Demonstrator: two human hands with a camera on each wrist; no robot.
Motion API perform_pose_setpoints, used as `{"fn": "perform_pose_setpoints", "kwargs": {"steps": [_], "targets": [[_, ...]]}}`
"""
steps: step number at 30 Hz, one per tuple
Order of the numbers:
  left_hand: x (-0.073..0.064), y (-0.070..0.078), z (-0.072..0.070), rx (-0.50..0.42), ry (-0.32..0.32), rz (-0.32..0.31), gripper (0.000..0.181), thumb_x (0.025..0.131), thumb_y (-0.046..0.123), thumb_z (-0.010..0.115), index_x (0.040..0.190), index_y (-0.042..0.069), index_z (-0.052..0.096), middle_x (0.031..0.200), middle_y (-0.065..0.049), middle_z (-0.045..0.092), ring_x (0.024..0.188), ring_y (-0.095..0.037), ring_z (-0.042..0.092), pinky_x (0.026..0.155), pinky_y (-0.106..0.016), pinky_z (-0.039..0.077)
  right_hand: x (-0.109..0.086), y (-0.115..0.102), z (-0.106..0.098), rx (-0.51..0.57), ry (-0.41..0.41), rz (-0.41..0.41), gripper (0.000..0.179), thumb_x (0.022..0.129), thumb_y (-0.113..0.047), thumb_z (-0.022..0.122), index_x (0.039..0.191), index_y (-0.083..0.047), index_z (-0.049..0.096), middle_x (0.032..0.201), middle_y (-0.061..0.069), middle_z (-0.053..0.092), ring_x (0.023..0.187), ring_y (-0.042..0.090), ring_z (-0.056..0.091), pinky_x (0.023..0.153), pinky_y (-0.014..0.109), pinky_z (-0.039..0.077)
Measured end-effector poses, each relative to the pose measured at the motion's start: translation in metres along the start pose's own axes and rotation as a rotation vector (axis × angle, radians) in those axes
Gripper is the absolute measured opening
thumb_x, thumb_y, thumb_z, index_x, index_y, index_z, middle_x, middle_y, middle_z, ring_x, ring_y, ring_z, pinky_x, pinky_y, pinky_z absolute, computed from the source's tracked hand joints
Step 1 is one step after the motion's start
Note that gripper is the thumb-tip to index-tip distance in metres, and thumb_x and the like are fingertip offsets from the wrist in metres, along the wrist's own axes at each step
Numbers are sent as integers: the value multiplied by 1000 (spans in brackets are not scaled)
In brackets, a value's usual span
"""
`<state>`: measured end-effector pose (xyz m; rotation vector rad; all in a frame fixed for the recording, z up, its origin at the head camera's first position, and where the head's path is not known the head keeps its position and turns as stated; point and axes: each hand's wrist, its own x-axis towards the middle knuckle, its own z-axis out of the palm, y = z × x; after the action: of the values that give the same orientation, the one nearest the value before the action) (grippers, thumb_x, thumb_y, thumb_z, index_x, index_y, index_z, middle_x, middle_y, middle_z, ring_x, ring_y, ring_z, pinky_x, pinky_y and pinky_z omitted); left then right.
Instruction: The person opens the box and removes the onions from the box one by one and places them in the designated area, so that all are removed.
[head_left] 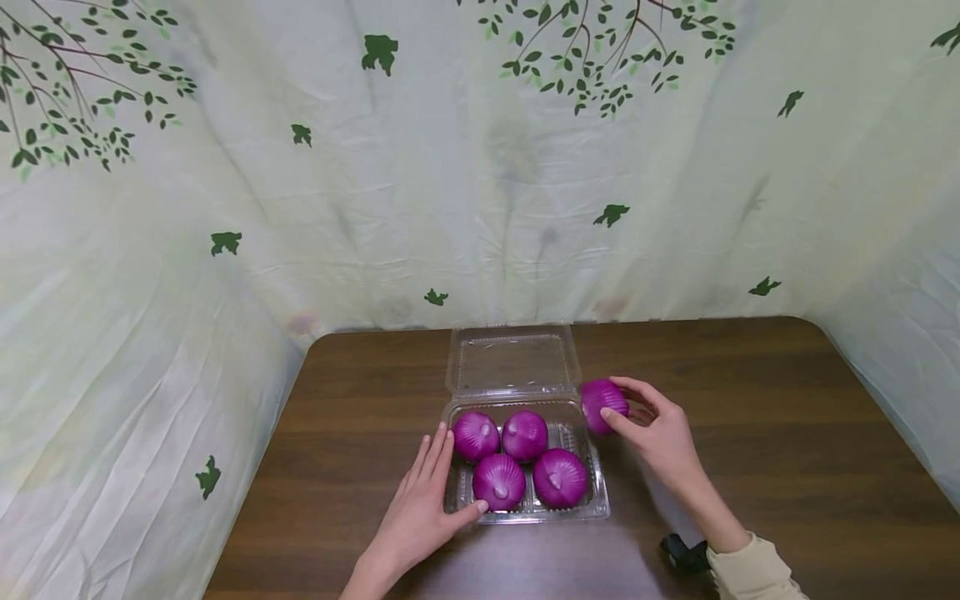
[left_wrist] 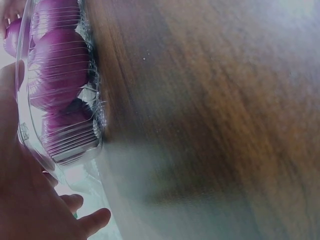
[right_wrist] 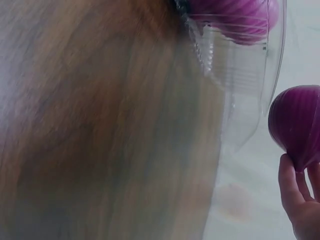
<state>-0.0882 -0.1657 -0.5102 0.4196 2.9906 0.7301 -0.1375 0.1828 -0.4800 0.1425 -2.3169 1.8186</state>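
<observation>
A clear plastic clamshell box (head_left: pixel 592 502) lies with its lid folded back, several red onions (head_left: pixel 498 482) sitting in its tray. My left hand (head_left: pixel 420 508) rests along the tray's left side, fingers straight and thumb at the front left corner. In the left wrist view, onions (left_wrist: pixel 57 70) show through the box's ribbed wall. My right hand (head_left: pixel 660 429) holds another red onion (head_left: pixel 602 405) between thumb and fingers, at the tray's back right corner. The right wrist view has this onion (right_wrist: pixel 297 120) above the rim level, with fingertips (right_wrist: pixel 287 172) at its narrow end.
The box stands on a brown wood-grain table (head_left: pixel 787 433), its open lid (head_left: pixel 513 361) reaching the table's back edge. A pale curtain (head_left: pixel 480 167) with leaf prints hangs behind and at both sides. A black strap piece (head_left: pixel 682 553) is by the right wrist.
</observation>
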Motion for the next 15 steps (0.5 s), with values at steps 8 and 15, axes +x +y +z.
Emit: {"fn": "perform_pose_setpoints", "kwargs": {"steps": [8,15], "targets": [[0,1,-1,-2,-5,-3,109,80,73,62,159,13,16,165,0,6,149,-31,9,108,-60,29,0,8,-10,-128,25,1,47,86,-26,79,128,-13,63,120,11,64,107,26,61,83,21,52],[0,1,-1,-9,-3,-1,109,80,70,64,159,14,16,165,0,6,149,-31,9,108,-60,29,0,16,-19,-236,-24,17,53,86,-33,78,132,-15,60,125,12,62,105,28,63,79,24,55]]}}
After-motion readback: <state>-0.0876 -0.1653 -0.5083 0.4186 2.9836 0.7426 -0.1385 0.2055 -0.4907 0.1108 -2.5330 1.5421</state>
